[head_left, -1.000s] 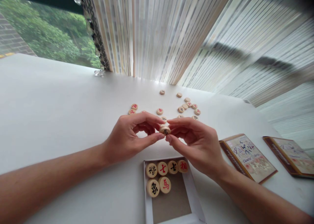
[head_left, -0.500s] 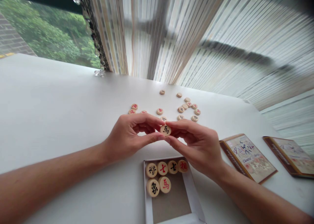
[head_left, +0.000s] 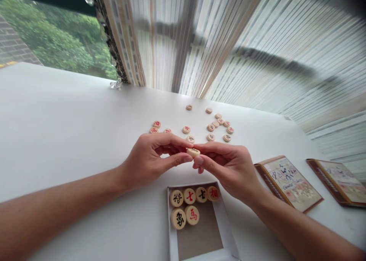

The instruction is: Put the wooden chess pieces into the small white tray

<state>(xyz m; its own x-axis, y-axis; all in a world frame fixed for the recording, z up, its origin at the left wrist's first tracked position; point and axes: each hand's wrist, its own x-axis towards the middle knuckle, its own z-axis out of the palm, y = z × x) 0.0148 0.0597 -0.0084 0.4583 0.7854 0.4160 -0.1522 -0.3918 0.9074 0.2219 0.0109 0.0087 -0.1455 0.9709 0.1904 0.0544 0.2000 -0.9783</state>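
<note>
Between my hands a round wooden xiangqi piece (head_left: 193, 152) is held up above the white table (head_left: 71, 116), tilted so that its face is barely visible. My left hand (head_left: 151, 160) pinches its left side with thumb and fingertips. My right hand (head_left: 225, 168) grips it from the right, with the index finger across the top. Below my hands lies a white cardboard box (head_left: 227, 230) holding several similar pieces (head_left: 192, 215) with red or black characters. Part of the box's brown bottom shows.
Several more wooden pieces (head_left: 211, 127) lie scattered on the table beyond my hands. To the right lie two illustrated booklets (head_left: 290, 184) (head_left: 337, 183). Striped curtains (head_left: 183, 36) and a window (head_left: 48, 32) rise behind the table's far edge.
The piece has turned from facing me, its black character visible, to nearly edge-on between my fingers. My right hand's fingers have shifted around it.
</note>
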